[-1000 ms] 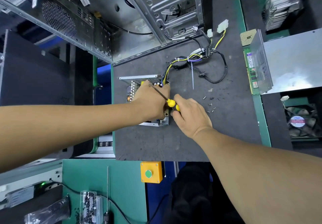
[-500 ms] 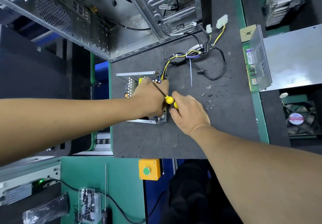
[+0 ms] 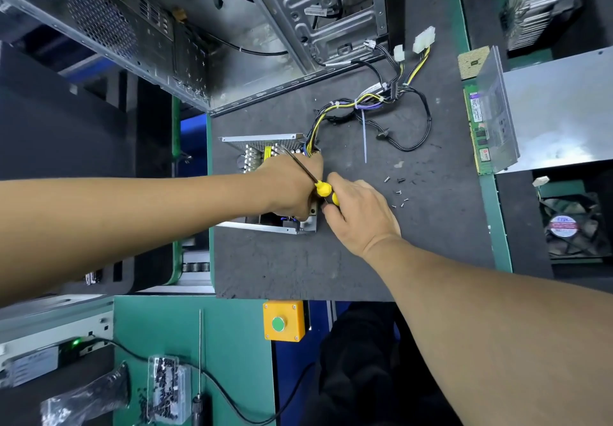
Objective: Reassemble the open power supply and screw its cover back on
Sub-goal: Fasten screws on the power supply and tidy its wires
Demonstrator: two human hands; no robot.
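The right hand [image 3: 360, 211] has its fingers curled round the yellow and black handle of a screwdriver [image 3: 323, 190], whose thin shaft slants up and left across the back of the left hand [image 3: 292, 190]; the tip lies over the top of the open power supply [image 3: 265, 153]. The left hand is laid over the supply's right end with fingers bent down into or round its edge, hidden from view, so I cannot tell whether it grips anything. The supply sits at the left side of the dark mat [image 3: 331, 259], its perforated wall upright at the far edge and its near metal wall showing below the left wrist. A bundle of yellow, black and purple wires [image 3: 374, 100] runs from the supply's far right corner toward white connectors [image 3: 423, 39]. A loose white cable tie [image 3: 365, 137] lies just right of the supply. Several small screws [image 3: 398, 190] are scattered on the mat right of the right hand. A computer case [image 3: 232, 27] lies open beyond the mat. A yellow button box [image 3: 283, 321] hangs at the near edge.
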